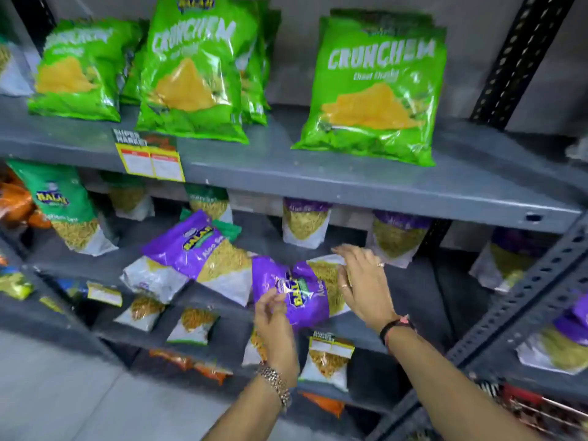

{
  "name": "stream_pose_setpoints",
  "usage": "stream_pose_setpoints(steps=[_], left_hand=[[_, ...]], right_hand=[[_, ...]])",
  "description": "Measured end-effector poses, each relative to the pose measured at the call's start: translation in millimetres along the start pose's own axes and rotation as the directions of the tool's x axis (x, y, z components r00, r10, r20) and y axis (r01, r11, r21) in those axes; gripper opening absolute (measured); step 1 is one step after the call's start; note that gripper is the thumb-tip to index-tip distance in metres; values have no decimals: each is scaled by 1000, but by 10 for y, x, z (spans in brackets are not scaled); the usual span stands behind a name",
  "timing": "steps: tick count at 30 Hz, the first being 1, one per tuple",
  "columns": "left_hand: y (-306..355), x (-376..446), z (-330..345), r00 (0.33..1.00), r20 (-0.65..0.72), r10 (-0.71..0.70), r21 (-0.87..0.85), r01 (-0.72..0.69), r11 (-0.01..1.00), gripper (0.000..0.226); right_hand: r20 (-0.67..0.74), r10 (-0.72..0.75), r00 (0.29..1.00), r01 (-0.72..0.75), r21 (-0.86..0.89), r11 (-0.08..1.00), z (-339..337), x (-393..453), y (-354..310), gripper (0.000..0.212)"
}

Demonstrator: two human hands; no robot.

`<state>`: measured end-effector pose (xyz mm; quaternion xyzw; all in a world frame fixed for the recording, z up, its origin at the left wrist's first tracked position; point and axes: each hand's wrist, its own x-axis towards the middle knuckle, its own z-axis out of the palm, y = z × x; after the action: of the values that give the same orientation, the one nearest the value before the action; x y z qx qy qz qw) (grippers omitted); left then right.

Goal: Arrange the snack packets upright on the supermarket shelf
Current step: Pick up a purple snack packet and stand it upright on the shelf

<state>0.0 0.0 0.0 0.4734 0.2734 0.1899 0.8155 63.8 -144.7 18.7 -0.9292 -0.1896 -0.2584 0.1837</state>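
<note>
on the middle shelf (pixel 397 283), several purple packets stand upright at the rear while two remain lying: one purple packet (pixel 197 253) untouched, the other (pixel 305 291) between the left hand (pixel 275 323), fingertips pinching its front, and the right hand (pixel 362 281), fingers spread against its side.

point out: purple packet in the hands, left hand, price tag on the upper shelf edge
purple packet (pixel 307 297), head view, on its logo panel
left hand (pixel 275 326), head view, back of the hand
price tag (pixel 151 160), head view, on its yellow lower half
</note>
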Motion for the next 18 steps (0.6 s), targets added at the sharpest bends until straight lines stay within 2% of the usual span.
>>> stream_pose_setpoints(steps=[2, 3, 5, 7, 9, 12, 14, 16, 18], left_hand=[[-147, 28, -36, 960, 85, -267, 65, 262, 963, 21], [-230, 48, -58, 895, 136, -425, 138, 407, 903, 17], [-350, 98, -77, 714, 214, -667, 306, 599, 740, 13], [-488, 218, -93, 608, 209, -766, 338, 690, 640, 17], [-629, 341, -117, 608, 189, -771, 292, 715, 635, 21], [-812, 401, -144, 662, 206, -721, 133, 711, 691, 25], [-875, 373, -159, 698, 171, -696, 30, 702, 711, 20], [-900, 358, -151, 723, 169, -670, 48, 672, 739, 14], [-857, 382, -117, 762, 155, -629, 84, 624, 777, 19]], right_hand=[[132, 30, 991, -20, -79, 997, 207, 125, 80, 38], [205, 55, 977, -31, -119, 992, 320, 190, 133, 42], [326, 132, 936, -89, -144, 986, 517, 350, 201, 54], [405, 195, 894, -141, -160, 977, 703, 507, 245, 53], [478, 248, 843, -187, -172, 967, 877, 663, 300, 46], [633, 314, 708, -287, -148, 946, 1041, 844, 368, 41], [700, 333, 631, -334, -142, 932, 1069, 919, 412, 34], [706, 349, 616, -372, -130, 919, 1045, 966, 446, 28], [688, 370, 625, -408, -117, 905, 990, 958, 474, 25]])
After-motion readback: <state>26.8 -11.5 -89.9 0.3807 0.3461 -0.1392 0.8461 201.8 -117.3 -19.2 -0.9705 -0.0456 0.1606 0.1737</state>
